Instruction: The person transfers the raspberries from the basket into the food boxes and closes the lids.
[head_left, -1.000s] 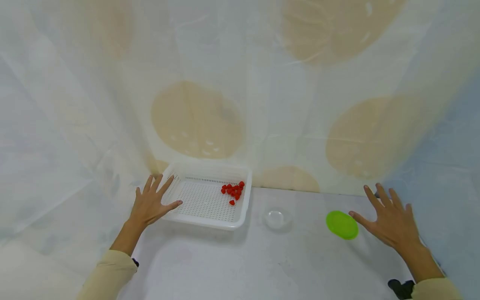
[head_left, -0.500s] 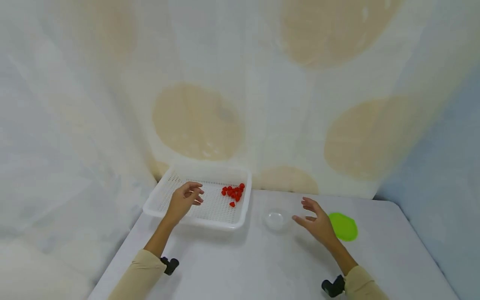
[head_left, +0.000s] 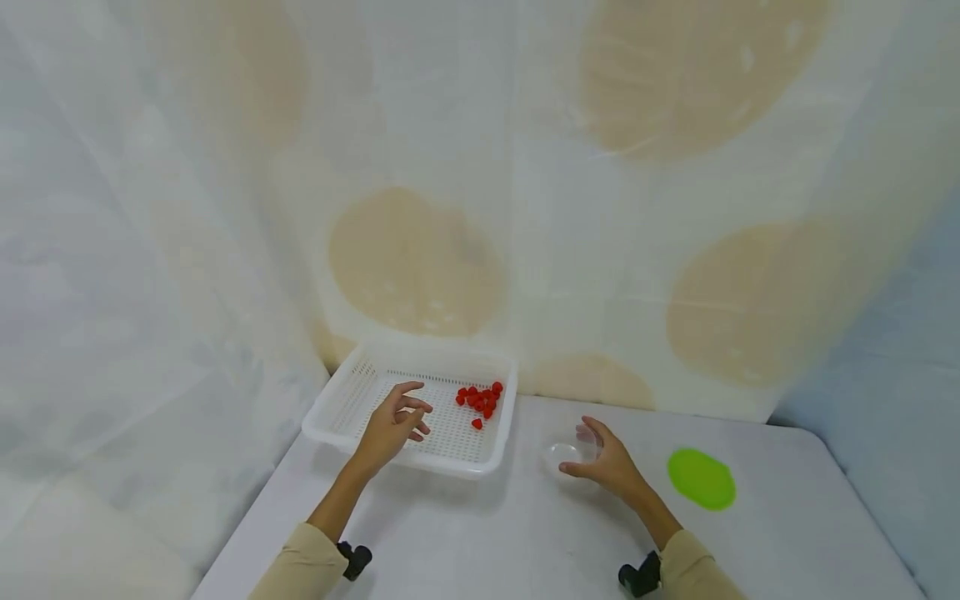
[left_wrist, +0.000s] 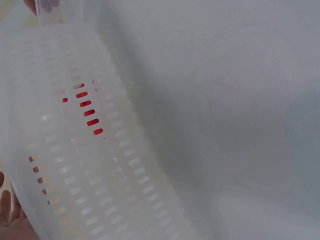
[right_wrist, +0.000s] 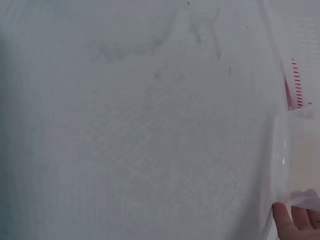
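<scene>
A: Grip status, both hands?

B: My right hand (head_left: 611,464) curls around the small clear plastic bowl (head_left: 564,455), thumb on the near side, fingers around the far rim. Whether the fingertips press the wall or only cup it, I cannot tell from the head view. In the right wrist view a fingertip (right_wrist: 286,221) sits at the bowl's edge. My left hand (head_left: 393,422) hangs over the white perforated plastic basket (head_left: 341,400), fingers loosely bent, pinching nothing.

A: Where do the things stand?

B: The bowl stands on the white table (head_left: 487,542), just right of the basket. The small red pieces (head_left: 480,401) lie clustered in the basket's far right corner, a short reach ahead of my left fingers. The left wrist view shows them only as red glints through the basket's slots (left_wrist: 86,104).

A: Why held so?

B: Judgement: cupping the bowl steadies it, as it looks light and could slide. It sits close to the corner with the red pieces, so the path between them is short.

A: Anything else on the table?

B: A flat lime-green round lid (head_left: 702,478), well right of the bowl, untouched.

A: Change against half a second ago?

B: The right hand was open between bowl and lid; now it wraps the bowl. The left hand has moved further over the basket, nearer the red pieces. Basket, bowl and lid keep their relative places.
</scene>
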